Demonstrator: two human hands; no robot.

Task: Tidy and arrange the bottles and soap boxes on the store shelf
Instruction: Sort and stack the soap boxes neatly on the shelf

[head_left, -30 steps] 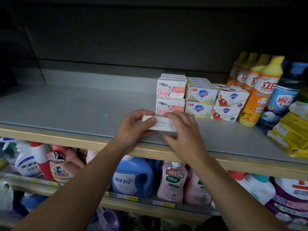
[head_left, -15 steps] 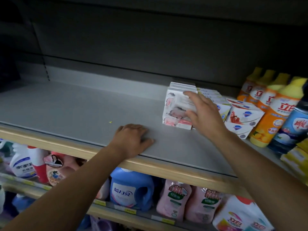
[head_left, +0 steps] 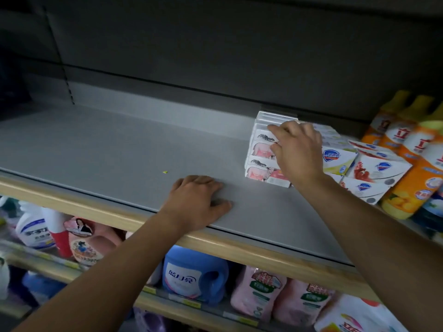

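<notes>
Pink-and-white soap boxes (head_left: 260, 149) stand stacked two high in rows at the right of the grey shelf (head_left: 107, 144). My right hand (head_left: 297, 152) is on the front upper box, with thumb and forefinger pinching its front face. My left hand (head_left: 199, 202) lies palm down on the shelf near the front edge and holds nothing. Right of the pink stack are yellow-green soap boxes (head_left: 335, 159), then tilted red-and-white soap boxes (head_left: 376, 166). A row of orange bottles with yellow caps (head_left: 412, 188) runs along the far right.
The shelf's wooden front edge (head_left: 72, 204) runs across below my left hand. A small yellow speck (head_left: 165, 172) lies on the shelf. Below are a blue detergent jug (head_left: 191, 276), pink refill pouches (head_left: 259, 291) and a white spray bottle (head_left: 33, 231).
Both hands held a white soap box at the shelf's front edge. My right hand carried it to the pink stack and now rests on the front upper box. My left hand let go and lies flat.
</notes>
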